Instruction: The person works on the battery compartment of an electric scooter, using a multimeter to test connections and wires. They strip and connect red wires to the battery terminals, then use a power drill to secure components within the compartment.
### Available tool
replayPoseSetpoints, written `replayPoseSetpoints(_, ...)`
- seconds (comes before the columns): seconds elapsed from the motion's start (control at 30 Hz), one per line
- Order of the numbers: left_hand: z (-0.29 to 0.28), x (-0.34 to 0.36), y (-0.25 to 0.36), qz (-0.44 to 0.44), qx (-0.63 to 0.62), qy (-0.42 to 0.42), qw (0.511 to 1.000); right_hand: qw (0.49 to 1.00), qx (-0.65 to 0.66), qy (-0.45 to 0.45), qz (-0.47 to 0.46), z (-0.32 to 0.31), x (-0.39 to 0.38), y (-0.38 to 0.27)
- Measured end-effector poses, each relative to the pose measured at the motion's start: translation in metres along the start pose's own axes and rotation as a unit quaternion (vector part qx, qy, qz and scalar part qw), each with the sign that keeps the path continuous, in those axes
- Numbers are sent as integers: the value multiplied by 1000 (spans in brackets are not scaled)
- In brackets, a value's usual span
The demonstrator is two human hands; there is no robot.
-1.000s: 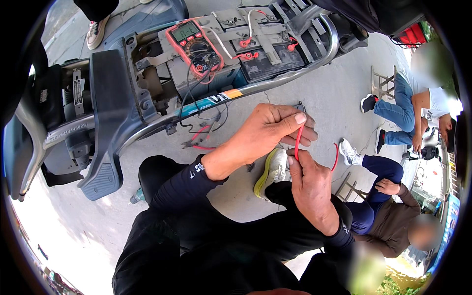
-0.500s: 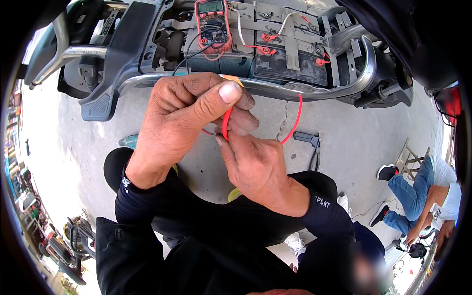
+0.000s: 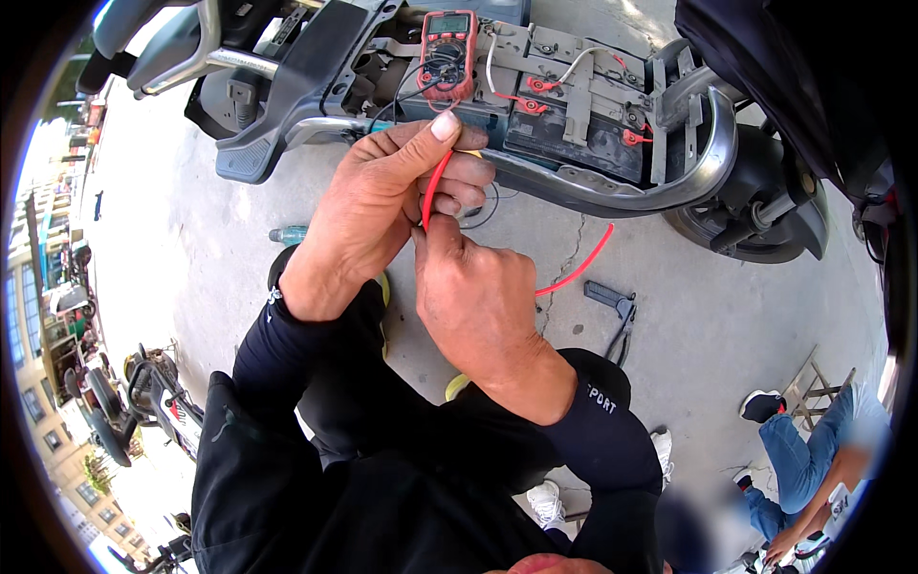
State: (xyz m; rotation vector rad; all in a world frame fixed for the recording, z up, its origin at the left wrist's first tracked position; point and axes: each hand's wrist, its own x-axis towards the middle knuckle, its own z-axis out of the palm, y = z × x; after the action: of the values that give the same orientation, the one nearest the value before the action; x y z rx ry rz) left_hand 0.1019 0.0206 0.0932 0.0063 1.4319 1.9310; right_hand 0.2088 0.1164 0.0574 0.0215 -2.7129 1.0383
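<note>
At the left edge of the frame a parked black two-wheeler stands beyond the work. In the upper left, a dark grey plastic footboard panel belongs to an opened vehicle. Below it, a teal cylindrical tool lies on the grey concrete floor.

Left of centre, the bare left hand has its grip closed, thumb against fingers, on a thin red plastic-coated wire, which runs down the middle of the frame between the hands. Above it, a red-and-grey handheld multimeter with a small screen rests on the vehicle. The right hand, just below the left, pinches the same wire between thumb and forefinger; the wire's loose length curves out on its right side.

Upper right of centre sit dark box-shaped batteries with red terminal covers, bordered by a curved silver metal tube. Below, black-handled pliers lie on the floor. At lower right sits a person in blue jeans.
</note>
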Motion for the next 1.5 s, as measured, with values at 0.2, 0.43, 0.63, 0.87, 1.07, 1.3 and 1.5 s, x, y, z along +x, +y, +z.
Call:
replayPoseSetpoints(0.2, 35, 29, -17, 3, -27, -78, 997, 991, 24, 31, 128, -26, 3, 24)
replayPoseSetpoints(0.43, 52, 59, -52, -133, -134, -287, 939, 964, 33, 28, 262, -59, -34, 20)
replayPoseSetpoints(0.63, 42, 67, -73, -202, -225, -280, 911, 910, 146, 8, 388, -56, -32, 9)
replayPoseSetpoints(0.87, 19, 64, -71, -147, -223, -264, 927, 946, 57, 16, 317, -32, -29, 16)
replayPoseSetpoints(1.07, 8, 49, -47, -120, -194, -281, 932, 972, 7, 20, 234, -30, -32, 12)
replayPoseSetpoints(1.3, 3, 54, -46, -45, -169, -292, 940, 985, -22, 35, 169, -21, -19, 21)
replayPoseSetpoints(1.5, 11, 60, -51, -84, -130, -287, 945, 982, 4, 20, 188, -20, -31, 24)
